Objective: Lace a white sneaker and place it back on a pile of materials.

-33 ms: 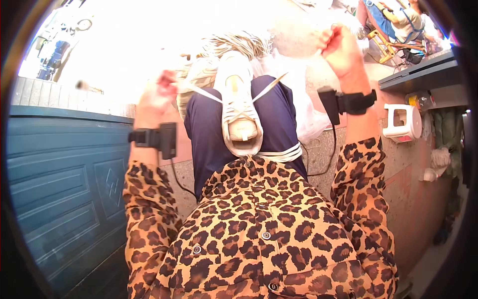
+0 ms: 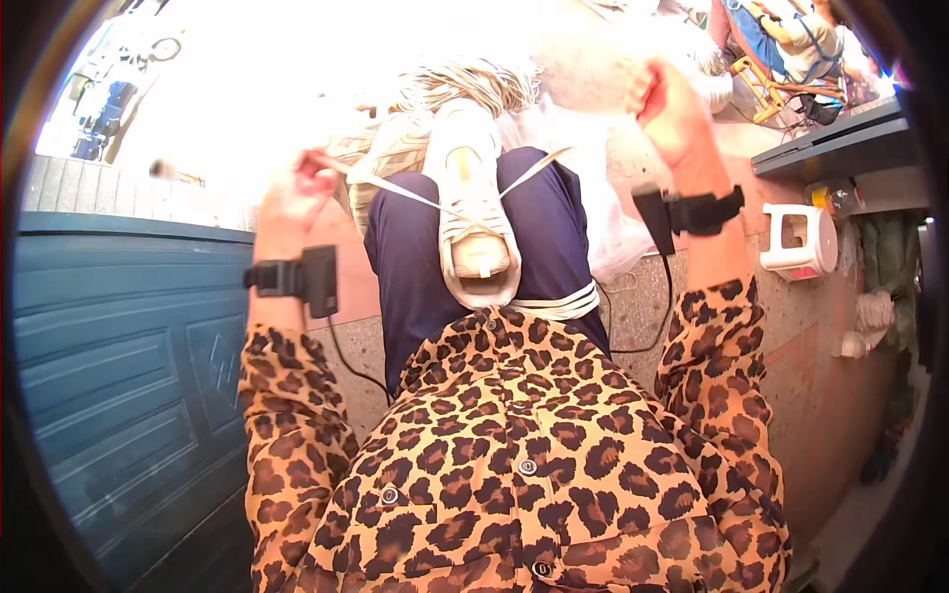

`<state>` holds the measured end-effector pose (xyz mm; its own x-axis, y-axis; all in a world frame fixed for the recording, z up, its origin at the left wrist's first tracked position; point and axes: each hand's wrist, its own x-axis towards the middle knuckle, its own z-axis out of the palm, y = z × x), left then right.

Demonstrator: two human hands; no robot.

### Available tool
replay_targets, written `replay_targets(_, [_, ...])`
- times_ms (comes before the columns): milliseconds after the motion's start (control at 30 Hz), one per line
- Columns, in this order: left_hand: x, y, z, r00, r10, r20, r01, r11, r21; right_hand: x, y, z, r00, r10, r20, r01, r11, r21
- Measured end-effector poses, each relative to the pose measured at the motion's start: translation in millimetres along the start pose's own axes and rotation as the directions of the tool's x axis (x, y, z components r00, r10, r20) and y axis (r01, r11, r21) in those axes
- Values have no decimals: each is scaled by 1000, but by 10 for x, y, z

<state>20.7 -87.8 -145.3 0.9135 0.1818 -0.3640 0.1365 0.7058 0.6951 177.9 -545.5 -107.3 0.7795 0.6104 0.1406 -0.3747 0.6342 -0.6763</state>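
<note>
White and worn, a sneaker (image 2: 473,198) lies lengthwise on the person's dark blue lap (image 2: 410,267), just above the centre of the view, its heel end toward the leopard-print shirt (image 2: 514,465) at six o'clock and its toe pointing to twelve. Two white lace ends (image 2: 395,193) run out from its eyelets, one toward ten o'clock and one toward two. The left hand (image 2: 297,188), at about ten o'clock from the shoe, is closed around the left lace end and holds it taut. The right hand (image 2: 667,114), at about two o'clock, is raised and curled into a loose fist; the right lace runs up toward it, but glare hides whether the fingers actually grip it. The hands are well apart, one on each side of the shoe. Each wrist carries a black strap with a small black box (image 2: 318,281) and a thin cable. A second pale shoe (image 2: 390,158) lies just beside the first at its eleven o'clock. A blue panelled door (image 2: 119,366) fills nine o'clock, and a white plastic stool (image 2: 799,239) stands at three o'clock.
</note>
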Motion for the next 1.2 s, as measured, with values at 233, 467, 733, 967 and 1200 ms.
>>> replay_targets(233, [-569, 56, 165, 986, 62, -157, -64, 998, -5, -884, 1210, 651, 910, 265, -319, -415, 568, -711])
replay_targets(467, [-962, -591, 691, 999, -50, 20, -1, 360, 933, -930, 1512, 672, 976, 124, -179, -193, 113, -975])
replay_targets(733, [-1090, -1096, 531, 983, -28, 183, -176, 167, 970, -852, 1645, 771, 969, 122, 216, 245, -330, -912])
replay_targets(967, [-1144, -1229, 531, 964, 119, 237, -257, 195, 946, -893, 1592, 851, 952, 176, 248, 304, -581, -755])
replay_targets(1200, [-1053, -1181, 576, 913, 112, 393, -374, -158, 914, -873, 1589, 842, 990, 7, 143, 129, -468, -874])
